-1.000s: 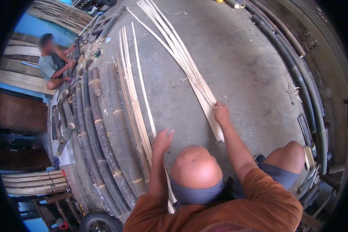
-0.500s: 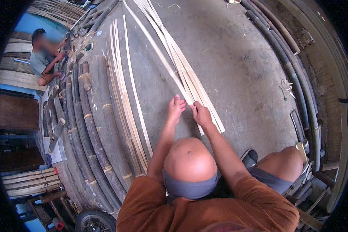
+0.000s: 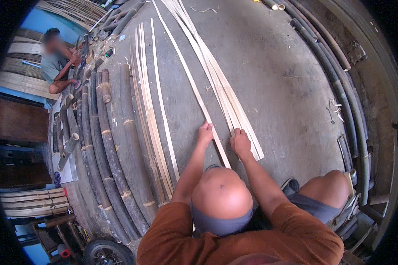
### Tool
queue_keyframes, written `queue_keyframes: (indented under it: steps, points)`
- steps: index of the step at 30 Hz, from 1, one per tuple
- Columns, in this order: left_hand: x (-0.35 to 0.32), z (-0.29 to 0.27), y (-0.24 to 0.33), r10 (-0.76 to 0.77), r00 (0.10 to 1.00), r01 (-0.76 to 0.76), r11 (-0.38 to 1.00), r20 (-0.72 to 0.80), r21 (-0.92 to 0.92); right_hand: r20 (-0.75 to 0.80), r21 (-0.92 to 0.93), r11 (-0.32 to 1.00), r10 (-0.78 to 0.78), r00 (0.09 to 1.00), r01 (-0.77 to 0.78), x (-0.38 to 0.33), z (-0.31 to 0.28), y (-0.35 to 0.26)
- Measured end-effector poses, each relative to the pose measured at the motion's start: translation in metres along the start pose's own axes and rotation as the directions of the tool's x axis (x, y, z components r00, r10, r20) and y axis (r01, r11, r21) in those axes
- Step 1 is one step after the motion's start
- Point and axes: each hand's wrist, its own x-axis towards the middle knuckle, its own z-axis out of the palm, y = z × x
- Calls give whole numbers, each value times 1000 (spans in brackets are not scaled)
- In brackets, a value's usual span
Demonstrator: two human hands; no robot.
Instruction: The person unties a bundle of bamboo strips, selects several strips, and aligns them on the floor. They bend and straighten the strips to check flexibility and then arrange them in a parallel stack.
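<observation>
My left hand (image 3: 204, 134) is closed around one long, pale bamboo strip (image 3: 217, 148), a little short of its near end. That strip runs away from me, apart from the others, toward the far edge of the floor. To its right, a fanned bundle of bamboo strips (image 3: 231, 104) lies on the concrete. At the bundle's left side, near its close end, my right hand (image 3: 240, 144) has its fingers curled down onto a strip. The fingertips there are partly hidden by the back of the hand.
More pale strips (image 3: 147, 110) lie to the left, beside several dark bamboo poles (image 3: 115, 163). Other poles (image 3: 336, 84) line the right wall. A person (image 3: 56, 66) crouches at far left, near cut bamboo pieces. A wheel (image 3: 108, 254) stands at lower left.
My left hand has closed on the single strip, which now lies further left of the bundle. My right hand has left that strip and moved right and nearer, onto the bundle.
</observation>
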Motion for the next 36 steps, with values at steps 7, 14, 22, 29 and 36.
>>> queue_keyframes:
  steps: [7,14,22,29,36]
  points:
    - [9,1,25,318,919,-208,893,-233,398,-64,358,934,5,998,18,10,-20,-40]
    - [22,-9,20,269,956,-124,728,-116,674,60,328,941,64,996,-81,-24,9,-31]
    - [7,-9,9,574,812,-230,484,-109,844,144,202,977,45,989,-74,-40,25,-16]
    - [13,-11,-7,724,686,-404,458,-69,792,260,184,976,63,964,-114,-49,26,-23]
    - [8,-13,-10,721,691,-457,492,-53,741,326,117,992,5,945,-45,-42,16,-27]
